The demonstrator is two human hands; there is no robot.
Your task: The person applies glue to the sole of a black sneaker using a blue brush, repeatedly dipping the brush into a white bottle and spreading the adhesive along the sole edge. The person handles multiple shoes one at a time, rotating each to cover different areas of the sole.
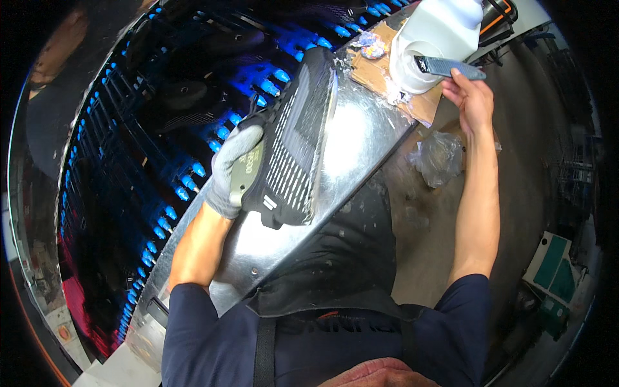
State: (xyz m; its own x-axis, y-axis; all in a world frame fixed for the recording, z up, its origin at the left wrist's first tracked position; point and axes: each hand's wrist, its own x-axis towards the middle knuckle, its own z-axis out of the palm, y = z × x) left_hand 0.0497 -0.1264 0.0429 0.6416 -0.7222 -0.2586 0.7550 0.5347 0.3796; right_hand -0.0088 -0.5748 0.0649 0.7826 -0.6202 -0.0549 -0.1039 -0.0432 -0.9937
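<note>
My left hand [225, 169], in a grey-white glove, is closed round an olive-green shoe last [245, 173]. Over the last sits a black and grey shoe upper [293, 145] with rows of white dashes, its sole side turned to the right. Bare and raised at the right, my right hand [475, 103] pinches a brush [451, 68] by its flat grey handle. The brush's far end reaches over the cut opening of a white plastic jug [445, 29]; its bristles cannot be made out.
The jug stands on stained cardboard [422, 109] at the end of a shiny metal ledge [361, 138]. Beside it lies a smeared lump [372, 48]. Left of the ledge, blue-tipped pegs [190, 182] line a dark conveyor carrying other black uppers. A clear plastic bag [438, 158] lies below.
</note>
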